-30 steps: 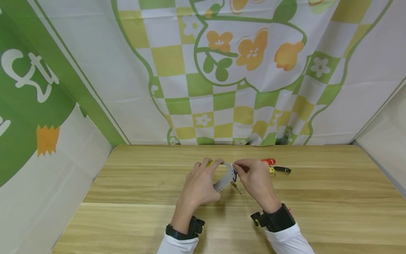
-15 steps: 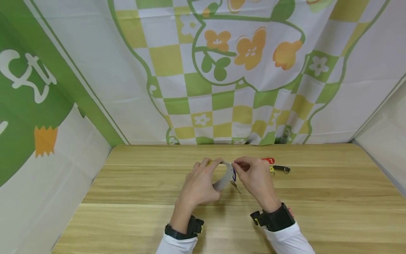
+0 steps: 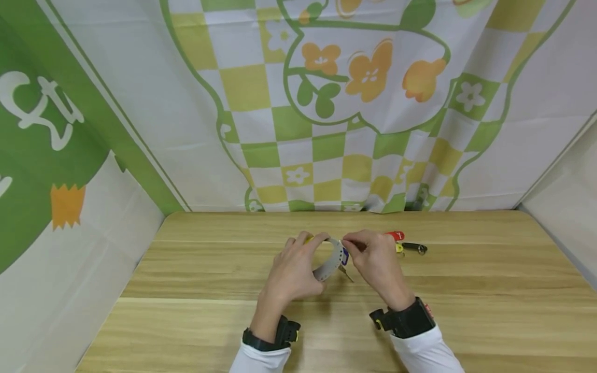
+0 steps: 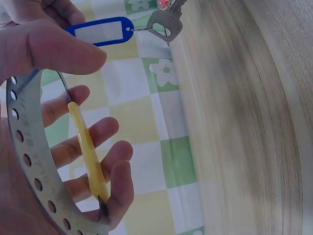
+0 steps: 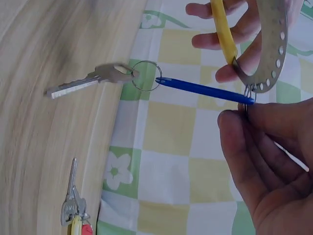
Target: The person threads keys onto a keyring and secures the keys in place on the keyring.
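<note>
My left hand (image 3: 291, 267) holds a curved metal key holder (image 3: 332, 261) with a row of numbered holes. Its yellow handle (image 4: 89, 152) lies along my fingers (image 4: 105, 129). From the other side, my right hand (image 3: 382, 264) pinches the thin wire loops (image 5: 250, 91) at one end of a blue key tag (image 5: 205, 92), right at the holder's lower holes in the right wrist view. A silver key (image 5: 110, 74) hangs from the tag's far end on a split ring (image 5: 146, 90). Whether the loops pass through a hole, I cannot tell.
Behind my right hand on the wooden table (image 3: 210, 274) lie a red tag (image 3: 396, 236), a yellow tag (image 3: 399, 249) and a black fob (image 3: 413, 248) with a ring. Loose keys (image 5: 68, 210) show beside them. A checkered curtain (image 3: 298, 145) hangs along the table's back edge.
Both hands stay almost in place. The blue tag has turned slightly, and the hanging key has shifted a little to the left.
</note>
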The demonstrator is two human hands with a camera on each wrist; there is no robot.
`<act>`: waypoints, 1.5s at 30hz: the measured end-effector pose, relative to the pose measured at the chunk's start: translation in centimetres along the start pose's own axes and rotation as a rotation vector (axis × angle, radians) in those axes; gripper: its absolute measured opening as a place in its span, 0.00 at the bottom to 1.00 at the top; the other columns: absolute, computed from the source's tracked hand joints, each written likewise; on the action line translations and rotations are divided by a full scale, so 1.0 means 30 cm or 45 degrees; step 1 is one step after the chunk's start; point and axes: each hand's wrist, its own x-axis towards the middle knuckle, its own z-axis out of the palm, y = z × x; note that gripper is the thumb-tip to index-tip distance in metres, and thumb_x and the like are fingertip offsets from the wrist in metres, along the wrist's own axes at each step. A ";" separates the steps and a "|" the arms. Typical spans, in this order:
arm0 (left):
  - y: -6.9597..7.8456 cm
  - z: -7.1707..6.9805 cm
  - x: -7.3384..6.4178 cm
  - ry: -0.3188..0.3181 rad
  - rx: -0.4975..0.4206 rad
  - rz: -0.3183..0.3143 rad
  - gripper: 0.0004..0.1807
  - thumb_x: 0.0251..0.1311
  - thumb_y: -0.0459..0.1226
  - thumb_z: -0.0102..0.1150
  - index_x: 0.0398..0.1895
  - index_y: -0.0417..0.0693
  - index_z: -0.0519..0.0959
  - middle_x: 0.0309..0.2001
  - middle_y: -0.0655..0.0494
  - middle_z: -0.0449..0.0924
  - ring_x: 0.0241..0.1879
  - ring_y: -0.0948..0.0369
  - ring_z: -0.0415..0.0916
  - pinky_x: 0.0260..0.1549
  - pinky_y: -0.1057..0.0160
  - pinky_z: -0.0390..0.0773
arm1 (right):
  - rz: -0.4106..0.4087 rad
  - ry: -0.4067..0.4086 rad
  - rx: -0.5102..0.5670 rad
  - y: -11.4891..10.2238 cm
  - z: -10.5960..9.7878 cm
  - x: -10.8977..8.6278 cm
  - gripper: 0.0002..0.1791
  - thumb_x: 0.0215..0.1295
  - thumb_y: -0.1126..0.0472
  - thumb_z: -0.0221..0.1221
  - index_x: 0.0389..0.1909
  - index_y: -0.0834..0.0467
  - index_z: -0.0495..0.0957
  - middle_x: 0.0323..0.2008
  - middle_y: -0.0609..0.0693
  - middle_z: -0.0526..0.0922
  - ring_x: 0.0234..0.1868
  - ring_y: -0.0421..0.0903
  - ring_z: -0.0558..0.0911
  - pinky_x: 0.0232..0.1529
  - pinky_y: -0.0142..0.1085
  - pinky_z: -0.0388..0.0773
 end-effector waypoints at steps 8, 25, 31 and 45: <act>-0.003 -0.001 -0.002 -0.008 -0.011 0.004 0.48 0.35 0.37 0.77 0.69 0.61 0.72 0.57 0.50 0.74 0.52 0.45 0.73 0.29 0.49 0.75 | -0.040 -0.047 0.015 0.004 -0.009 0.003 0.05 0.55 0.73 0.72 0.32 0.62 0.89 0.27 0.52 0.87 0.24 0.41 0.83 0.25 0.33 0.78; 0.002 0.001 0.003 0.035 -0.013 -0.019 0.49 0.34 0.38 0.76 0.70 0.60 0.72 0.59 0.49 0.74 0.50 0.46 0.73 0.28 0.51 0.74 | 0.139 0.028 0.034 -0.019 0.012 -0.004 0.03 0.59 0.71 0.70 0.33 0.63 0.89 0.28 0.53 0.88 0.25 0.42 0.84 0.27 0.36 0.81; 0.001 0.003 0.003 0.022 -0.005 -0.006 0.49 0.33 0.36 0.75 0.69 0.61 0.72 0.60 0.49 0.73 0.52 0.46 0.73 0.30 0.50 0.74 | 0.005 0.003 0.011 -0.006 0.006 -0.001 0.05 0.55 0.74 0.71 0.31 0.62 0.89 0.27 0.52 0.87 0.24 0.40 0.83 0.25 0.35 0.79; 0.005 0.001 0.004 0.032 0.005 -0.022 0.50 0.33 0.37 0.75 0.70 0.60 0.71 0.60 0.50 0.74 0.51 0.46 0.73 0.31 0.48 0.75 | 0.185 0.003 0.026 -0.020 0.006 0.001 0.02 0.59 0.70 0.70 0.33 0.64 0.88 0.27 0.53 0.88 0.25 0.42 0.85 0.27 0.37 0.82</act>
